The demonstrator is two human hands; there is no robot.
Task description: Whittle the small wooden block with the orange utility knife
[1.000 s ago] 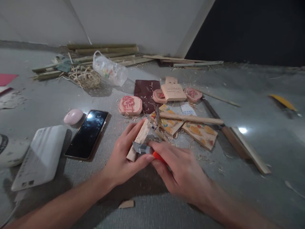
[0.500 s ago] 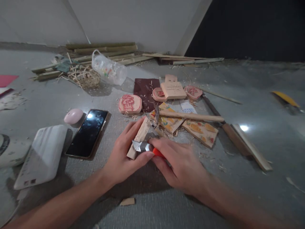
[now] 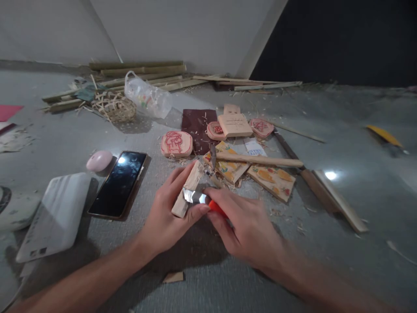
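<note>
Head view: a person's left hand [image 3: 167,204] is closed around a pale, narrow, bar-shaped wooden block [image 3: 193,177], its thumb extended toward a short steel-bladed knife with an orange-red handle [image 3: 196,197], which the right hand [image 3: 246,219] clasps firmly. The blade lies across the block's middle. Above it, the wood looks rough and chipped; the lower end is smoother and squared. The block tilts over the grey floor [image 3: 234,291], well short of the floor's far edge along the pale wall [image 3: 182,30].

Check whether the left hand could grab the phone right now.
Probably not: the left hand is holding the wood, though nothing seems to stand between it and the phone.
</note>
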